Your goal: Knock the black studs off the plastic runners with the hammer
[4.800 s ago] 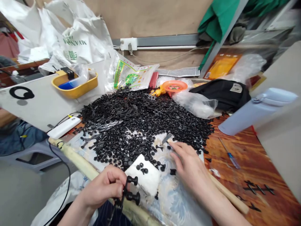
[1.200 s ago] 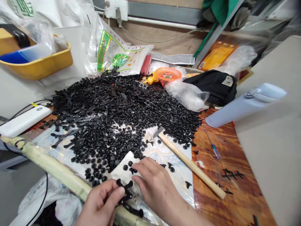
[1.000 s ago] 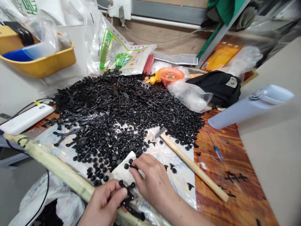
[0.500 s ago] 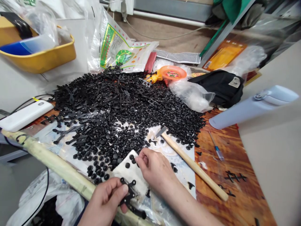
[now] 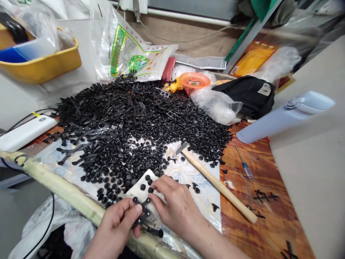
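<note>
My left hand point(image 5: 118, 223) pinches a black cross-shaped plastic piece point(image 5: 144, 218) with round caps on its arms, held over the near table edge. My right hand point(image 5: 175, 207) has curled fingers whose tips meet that same piece, on a white pad point(image 5: 144, 181) that carries a few loose black caps. Just beyond lies a large heap of black caps and flat strips point(image 5: 134, 122). What my right fingertips grip is hidden.
A wooden-handled tool point(image 5: 218, 185) lies right of my hands. A small screwdriver point(image 5: 244, 166), a pale blue flask point(image 5: 283, 117), a black bag point(image 5: 248, 95), a white power bank point(image 5: 24, 131), a yellow tub point(image 5: 40, 64) and plastic bags ring the heap. A pale pole point(image 5: 59, 187) runs along the near edge.
My right hand had reached to the wooden tool, then came back to the white pad; over the last half second it drew down to the piece in my left hand.
</note>
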Available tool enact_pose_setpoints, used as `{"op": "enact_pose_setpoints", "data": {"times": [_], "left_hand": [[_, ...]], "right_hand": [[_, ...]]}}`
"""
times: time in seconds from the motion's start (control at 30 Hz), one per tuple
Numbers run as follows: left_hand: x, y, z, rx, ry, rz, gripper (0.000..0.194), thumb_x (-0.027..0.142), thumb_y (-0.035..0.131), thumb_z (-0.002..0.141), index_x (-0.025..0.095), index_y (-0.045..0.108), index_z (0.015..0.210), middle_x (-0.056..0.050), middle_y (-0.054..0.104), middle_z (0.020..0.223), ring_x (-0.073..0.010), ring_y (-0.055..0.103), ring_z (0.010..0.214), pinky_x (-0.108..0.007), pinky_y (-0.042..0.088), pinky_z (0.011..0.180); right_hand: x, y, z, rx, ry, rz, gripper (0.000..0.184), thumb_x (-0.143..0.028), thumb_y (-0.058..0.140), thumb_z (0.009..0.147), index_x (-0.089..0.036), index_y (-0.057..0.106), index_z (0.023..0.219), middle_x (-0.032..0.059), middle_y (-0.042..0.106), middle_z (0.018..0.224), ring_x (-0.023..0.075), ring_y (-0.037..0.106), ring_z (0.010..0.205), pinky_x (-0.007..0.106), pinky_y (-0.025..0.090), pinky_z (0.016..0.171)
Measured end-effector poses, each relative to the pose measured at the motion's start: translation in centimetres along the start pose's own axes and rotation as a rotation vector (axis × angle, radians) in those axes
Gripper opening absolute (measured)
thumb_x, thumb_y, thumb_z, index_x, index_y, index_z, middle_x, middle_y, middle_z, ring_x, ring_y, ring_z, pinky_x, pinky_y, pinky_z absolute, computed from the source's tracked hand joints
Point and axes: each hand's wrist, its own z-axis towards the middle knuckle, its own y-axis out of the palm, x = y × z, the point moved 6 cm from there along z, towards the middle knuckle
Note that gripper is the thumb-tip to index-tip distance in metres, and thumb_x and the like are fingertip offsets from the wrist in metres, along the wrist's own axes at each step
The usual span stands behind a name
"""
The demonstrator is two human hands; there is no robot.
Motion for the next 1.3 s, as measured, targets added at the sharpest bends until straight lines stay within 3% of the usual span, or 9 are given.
{"op": "enact_pose_setpoints", "data": {"times": [0.27,0.5,0.63,0.77,0.87,0.97,1.03,1.13,1.3], "left_hand": [[-0.1,-0.1,-0.2,0.002,-0.019,-0.058,0.046,0.059,0.058,0.08,0.018,0.05,0.062,0.003,0.054,0.048,-0.0021,0.022,0.034,-0.02,0.01,0.038],[-0.4,-0.1,0.1,0.02,-0.006,-0.175,0.048,0.059,0.069,0.072,0.018,0.05,0.057,0.005,0.047,0.045,-0.007,0.03,0.046,-0.019,0.019,0.045],[-0.5,-0.1,0.3,0.008,-0.004,-0.153,0.046,0.059,0.067,0.074,0.019,0.051,0.059,0.006,0.044,0.042,-0.0082,0.028,0.045,-0.021,0.018,0.046],[-0.1,0.1,0.3,0.009,0.049,-0.093,0.047,0.056,0.062,0.078,0.02,0.046,0.053,0.006,0.041,0.044,-0.0099,0.03,0.046,-0.023,0.021,0.047],[0.1,0.1,0.3,0.053,0.079,-0.048,0.047,0.054,0.061,0.078,0.021,0.045,0.05,0.006,0.041,0.044,-0.0104,0.031,0.047,-0.024,0.024,0.049],[-0.1,0.1,0.4,0.073,0.079,-0.027,0.044,0.054,0.062,0.078,0.021,0.047,0.053,0.006,0.042,0.042,-0.0105,0.032,0.046,-0.024,0.023,0.049],[-0.1,0.0,0.3,0.087,0.083,-0.021,0.044,0.054,0.063,0.077,0.02,0.048,0.053,0.006,0.043,0.042,-0.0106,0.033,0.045,-0.023,0.024,0.048],[0.0,-0.1,0.1,0.115,0.073,-0.022,0.046,0.055,0.065,0.075,0.02,0.048,0.053,0.007,0.041,0.043,-0.01,0.032,0.046,-0.023,0.024,0.049],[0.2,0.5,-0.5,0.134,0.0,-0.089,0.048,0.061,0.069,0.07,0.019,0.049,0.058,0.008,0.04,0.047,-0.0082,0.031,0.047,-0.019,0.024,0.048]], "right_hand": [[0.0,-0.6,-0.4,-0.071,-0.028,0.015,0.012,-0.011,0.066,0.085,-0.02,0.06,0.086,0.0,0.061,0.083,0.0169,0.06,0.073,0.025,0.04,0.063],[0.3,-1.0,1.8,0.028,0.019,0.032,0.007,-0.013,0.065,0.087,-0.02,0.064,0.088,0.0001,0.064,0.081,0.0163,0.062,0.071,0.025,0.044,0.065],[0.0,-0.8,2.0,0.036,0.0,-0.041,0.013,-0.009,0.058,0.088,-0.018,0.064,0.081,0.0025,0.063,0.076,0.0193,0.062,0.071,0.028,0.044,0.066],[0.4,-1.2,1.4,0.049,-0.009,-0.066,0.008,-0.013,0.062,0.089,-0.02,0.065,0.087,0.0003,0.065,0.08,0.0173,0.064,0.072,0.026,0.047,0.067],[2.3,-2.9,0.5,0.134,0.031,-0.105,0.006,-0.021,0.061,0.093,-0.024,0.064,0.096,-0.001,0.066,0.088,0.0157,0.064,0.079,0.024,0.049,0.074],[5.9,-5.7,-0.5,0.293,0.181,-0.248,0.016,-0.024,0.052,0.095,-0.018,0.061,0.107,0.01,0.063,0.102,0.0271,0.058,0.096,0.04,0.047,0.088],[8.1,-6.8,-0.9,0.33,0.273,-0.346,0.02,-0.021,0.053,0.091,-0.014,0.059,0.109,0.0143,0.06,0.104,0.0327,0.054,0.097,0.047,0.046,0.086],[10.1,-7.1,-0.7,0.304,0.336,-0.426,0.017,-0.015,0.056,0.086,-0.015,0.059,0.103,0.0118,0.058,0.099,0.0308,0.053,0.093,0.044,0.046,0.083],[10.5,-6.7,-0.4,0.258,0.395,-0.447,0.005,-0.016,0.054,0.088,-0.017,0.059,0.09,0.0099,0.058,0.087,0.028,0.055,0.083,0.036,0.044,0.07]]}}
